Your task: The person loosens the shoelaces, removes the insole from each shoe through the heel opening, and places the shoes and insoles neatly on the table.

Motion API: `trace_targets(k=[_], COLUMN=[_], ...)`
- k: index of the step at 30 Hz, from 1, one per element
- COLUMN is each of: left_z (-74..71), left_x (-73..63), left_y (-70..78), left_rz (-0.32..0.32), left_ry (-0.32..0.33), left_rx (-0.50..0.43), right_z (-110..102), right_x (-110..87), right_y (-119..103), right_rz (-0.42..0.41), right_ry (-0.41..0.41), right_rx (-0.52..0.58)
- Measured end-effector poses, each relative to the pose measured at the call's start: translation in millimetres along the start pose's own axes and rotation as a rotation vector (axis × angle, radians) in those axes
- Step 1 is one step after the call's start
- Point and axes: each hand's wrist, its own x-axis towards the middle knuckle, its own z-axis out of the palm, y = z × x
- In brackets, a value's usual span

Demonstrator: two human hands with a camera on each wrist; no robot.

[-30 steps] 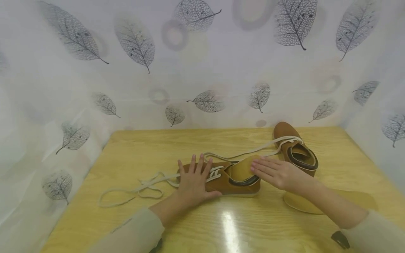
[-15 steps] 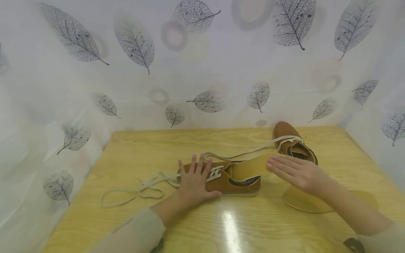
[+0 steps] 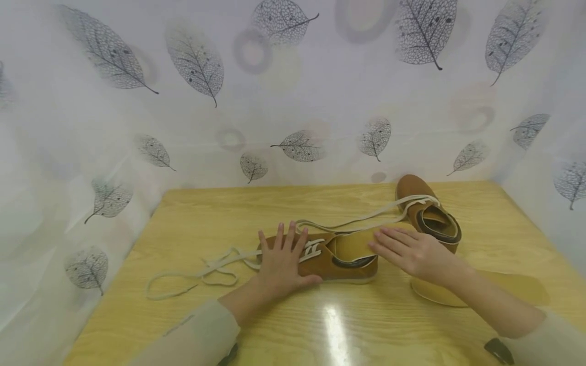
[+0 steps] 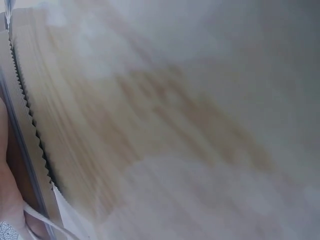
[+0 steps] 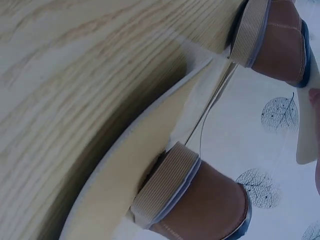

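A brown lace-up shoe [image 3: 341, 267] lies on its sole, toe to the left. My left hand [image 3: 281, 267] rests over its toe with fingers spread. A tan insole [image 3: 356, 245] sits part way in the shoe's opening, its other end sticking out past the heel. My right hand [image 3: 409, 254] holds this insole, long fingers together on top and the thumb hidden from the head view. In the right wrist view, the insole's pale underside [image 5: 305, 132] juts out behind the shoe's heel [image 5: 280, 45]. The left wrist view is mostly blurred tabletop.
A second brown shoe [image 3: 414, 190] stands at the back right, its beige lace [image 3: 348, 223] trailing left. A second insole [image 3: 508, 287] lies under my right forearm. The first shoe's lace [image 3: 171, 295] loops out leftward. A leaf-print curtain [image 3: 320, 76] surrounds the wooden table [image 3: 220, 213].
My right hand moved right, and more of the insole showed; it has since come back left toward the shoe. My left hand has stayed on the toe.
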Motion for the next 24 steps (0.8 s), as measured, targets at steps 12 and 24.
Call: trace_targets(k=[12,24], left_z=[-0.4,1.6], left_x=[0.1,0.5], left_y=[-0.3,-0.5], left_rz=[0.003,-0.006], left_ry=[0.008,-0.009], left_rx=[0.0,0.0], right_z=[-22.2,-36.6], right_x=[-2.0,-4.7], right_y=[7.6,6.5], right_rz=[0.046,0.094], right_ry=[0.135,0.166], right_rx=[0.047,0.037])
